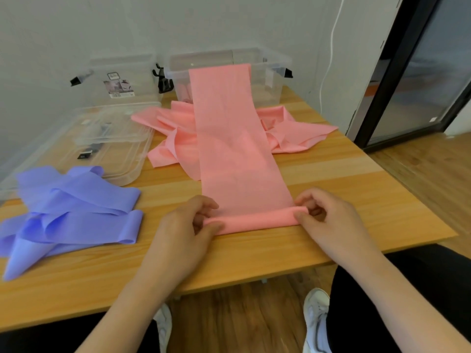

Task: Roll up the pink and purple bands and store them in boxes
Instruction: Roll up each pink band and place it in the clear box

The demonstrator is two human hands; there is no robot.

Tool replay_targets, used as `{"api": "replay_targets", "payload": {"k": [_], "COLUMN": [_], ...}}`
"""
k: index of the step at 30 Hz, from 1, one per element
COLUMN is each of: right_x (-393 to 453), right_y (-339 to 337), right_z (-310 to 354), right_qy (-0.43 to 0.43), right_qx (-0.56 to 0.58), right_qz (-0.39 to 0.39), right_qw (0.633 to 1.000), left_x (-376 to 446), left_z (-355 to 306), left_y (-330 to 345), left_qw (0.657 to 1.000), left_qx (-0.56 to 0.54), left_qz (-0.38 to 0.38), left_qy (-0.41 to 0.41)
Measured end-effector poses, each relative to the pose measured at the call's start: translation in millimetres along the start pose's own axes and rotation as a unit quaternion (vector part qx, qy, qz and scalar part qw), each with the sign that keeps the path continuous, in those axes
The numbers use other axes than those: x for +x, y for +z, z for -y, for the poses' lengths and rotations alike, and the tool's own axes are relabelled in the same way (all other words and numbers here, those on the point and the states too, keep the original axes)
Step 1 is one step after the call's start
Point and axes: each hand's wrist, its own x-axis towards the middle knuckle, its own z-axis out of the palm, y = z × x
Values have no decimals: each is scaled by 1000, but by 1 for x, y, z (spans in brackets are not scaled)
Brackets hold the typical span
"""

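A long pink band (229,138) lies stretched down the wooden table (356,189), its far end draped over the rim of a clear box (270,72). Its near end is rolled into a short tube (254,221). My left hand (188,225) pinches the tube's left end and my right hand (328,217) pinches its right end. More pink bands (295,131) lie crumpled behind it. Purple bands (71,212) lie in a loose heap at the left.
A second clear box (122,80) stands at the back left against the wall. Two clear lids (107,138) lie in front of it. The table's near edge is just below my wrists, with my legs and shoes under it.
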Motion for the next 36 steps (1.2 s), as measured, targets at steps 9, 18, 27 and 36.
{"api": "replay_targets", "payload": {"k": [9,18,27,36], "right_x": [2,4,1,0], "right_y": [-9,-3,-2,-4], "right_z": [-3,-2,2,1], "right_qy": [-78,-50,-61,-74], "right_qx": [-7,-28,-13,-8], "right_qz": [62,53,50,84], "right_qw": [995,997,997,994], "left_x": [-4,-7,-10,-8], "left_z": [1,6,5,6], "left_y": [-3,2,8,13], "left_qw": [994,989,972,991], "left_qx": [101,132,156,84], "left_qz": [20,41,142,45], "left_qy": [42,57,103,95]}}
